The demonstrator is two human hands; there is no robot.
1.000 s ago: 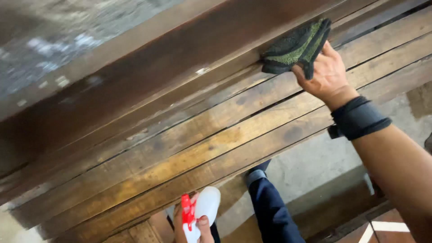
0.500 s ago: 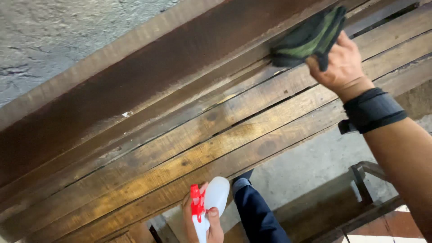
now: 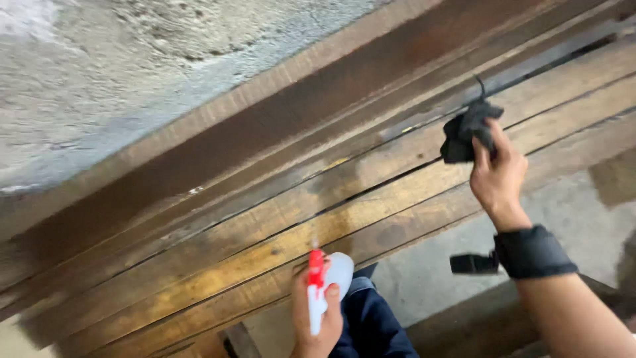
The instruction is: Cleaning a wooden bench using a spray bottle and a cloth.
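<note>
In the head view, a slatted wooden worktop [image 3: 278,219] is seen running slantwise across the picture, its planks dark along the upper edge and paler and yellowish lower down, with narrow gaps left between them. A rough grey concrete wall [image 3: 132,73] is seen above it, touching its far edge. The right hand [image 3: 498,176] is raised over the right part of the planks, and its grip is closed around a dark crumpled cloth [image 3: 467,129], which is bunched up between thumb and fingers and held just above the wood or barely touching it; which of the two cannot be told. The cloth is gathered into a wad, presumably so that a firm pad is offered to the surface. A black wrist band [image 3: 533,252] is worn below that hand, with a small black tab standing out to its side. The left hand [image 3: 317,315] is kept low at the near edge of the worktop, its grip wrapped around a white spray bottle [image 3: 338,272] with a red trigger head [image 3: 316,268]; a finger is laid on the trigger and the nozzle is pointed up towards the planks. A leg in dark blue trousers [image 3: 371,325] is seen just beside the bottle, below the worktop's edge, over a grey floor [image 3: 430,278].
</note>
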